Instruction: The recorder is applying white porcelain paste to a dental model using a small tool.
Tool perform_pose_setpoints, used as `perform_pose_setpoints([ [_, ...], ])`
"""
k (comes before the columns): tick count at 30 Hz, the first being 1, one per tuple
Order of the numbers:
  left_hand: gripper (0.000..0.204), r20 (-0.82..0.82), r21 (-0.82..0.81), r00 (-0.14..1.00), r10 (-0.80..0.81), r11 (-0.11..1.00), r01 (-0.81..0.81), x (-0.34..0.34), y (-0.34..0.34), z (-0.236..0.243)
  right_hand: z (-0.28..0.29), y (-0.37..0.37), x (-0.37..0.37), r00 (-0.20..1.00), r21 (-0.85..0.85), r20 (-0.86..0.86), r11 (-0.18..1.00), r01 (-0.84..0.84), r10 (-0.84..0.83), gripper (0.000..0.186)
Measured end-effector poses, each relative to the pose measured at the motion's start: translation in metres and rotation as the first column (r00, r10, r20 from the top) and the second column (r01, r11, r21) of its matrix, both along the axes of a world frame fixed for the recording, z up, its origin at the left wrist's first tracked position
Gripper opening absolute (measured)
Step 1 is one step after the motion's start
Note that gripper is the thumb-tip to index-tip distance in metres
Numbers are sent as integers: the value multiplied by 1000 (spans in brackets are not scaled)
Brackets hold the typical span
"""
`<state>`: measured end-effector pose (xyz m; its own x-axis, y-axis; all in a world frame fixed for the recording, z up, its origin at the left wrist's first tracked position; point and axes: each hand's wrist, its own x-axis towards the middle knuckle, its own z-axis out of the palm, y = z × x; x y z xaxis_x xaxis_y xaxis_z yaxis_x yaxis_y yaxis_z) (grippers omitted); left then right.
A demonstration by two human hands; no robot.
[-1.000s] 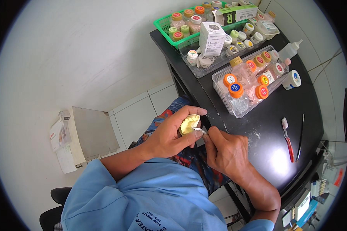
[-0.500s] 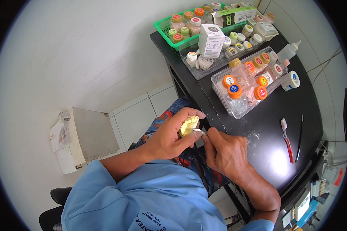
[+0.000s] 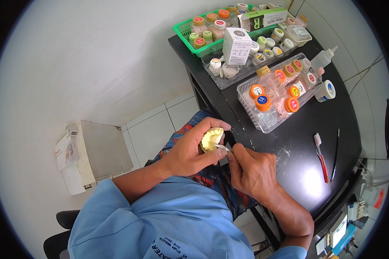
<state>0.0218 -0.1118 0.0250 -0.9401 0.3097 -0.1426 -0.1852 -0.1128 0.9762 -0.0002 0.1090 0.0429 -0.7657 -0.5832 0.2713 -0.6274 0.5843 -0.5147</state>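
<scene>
Beside the desk, the left hand curls its fingers around a yellowish dental cast; the right hand pinches a pale tool, seemingly working its near rim; the next move calls for steadiness.

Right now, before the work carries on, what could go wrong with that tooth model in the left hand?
Two risks stand out. The right hand holds a small pale tool close by the left thumb, so a slip might catch the thumb or mark the tooth model. Also, the left hand holds the model beyond the edge of the table, so if the grip loosened, it could fall to the lap or floor.
</scene>
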Motion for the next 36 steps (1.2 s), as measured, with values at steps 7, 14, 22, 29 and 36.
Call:
perform_pose_setpoints([
  [7, 57, 62, 148, 996, -65, 987, 55, -2, -6, 0, 1, -1, 0, 1000, -5, -1, 1000, 3, -3, 24],
  [14, 52, 158, 226, 983, -93, 973, 56, -3, -7, 0, 4, -1, 1, 998, -13, 63, 1000, -1, 1, 23],
  [22, 60, 135, 295, 988, -79, 955, 36, -4, -7, -6, 5, 2, -4, 994, -18, 89, 997, 70, -68, 23],
  [29, 63, 164, 288, 978, -131, 954, 80, -3, -11, -6, 9, 1, -4, 997, -9, 78, 1000, 23, -22, 23],
  [36, 63, 120, 188, 981, -153, 974, 129, -4, -9, 0, 5, 1, -3, 999, 21, 51, 1000, -13, 12, 22],
])
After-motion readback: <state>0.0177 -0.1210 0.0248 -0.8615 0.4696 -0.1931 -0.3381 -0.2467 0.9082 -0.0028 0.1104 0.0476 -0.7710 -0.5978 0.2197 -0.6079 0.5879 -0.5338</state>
